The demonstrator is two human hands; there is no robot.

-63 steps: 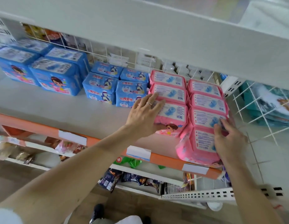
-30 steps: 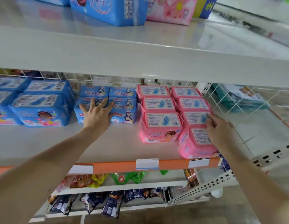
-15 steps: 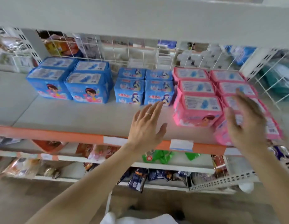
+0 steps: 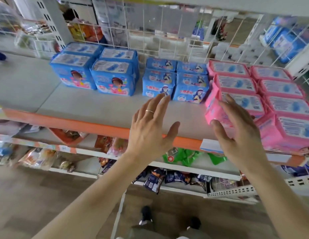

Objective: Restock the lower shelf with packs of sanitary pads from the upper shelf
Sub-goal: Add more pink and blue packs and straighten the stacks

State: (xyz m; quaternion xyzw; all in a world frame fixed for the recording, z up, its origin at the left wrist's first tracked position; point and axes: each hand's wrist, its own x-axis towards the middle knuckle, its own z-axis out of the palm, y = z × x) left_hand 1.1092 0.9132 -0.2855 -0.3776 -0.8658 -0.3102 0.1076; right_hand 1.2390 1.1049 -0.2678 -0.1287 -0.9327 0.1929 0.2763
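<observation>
Up on the white shelf (image 4: 102, 107) with the orange front edge, pink packs (image 4: 281, 104) of sanitary pads sit in two rows at the right, beside small blue packs (image 4: 174, 83) and larger blue packs (image 4: 93, 73). Both the left hand (image 4: 150, 128) and right hand (image 4: 240, 133) hover before it with fingers spread, holding nothing; the right seems just clear of the nearest pink pack (image 4: 236, 107)

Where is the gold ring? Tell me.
In the head view, the gold ring sits on a finger of the open left hand, held before the orange-edged shelf, left of the pink packs.
</observation>
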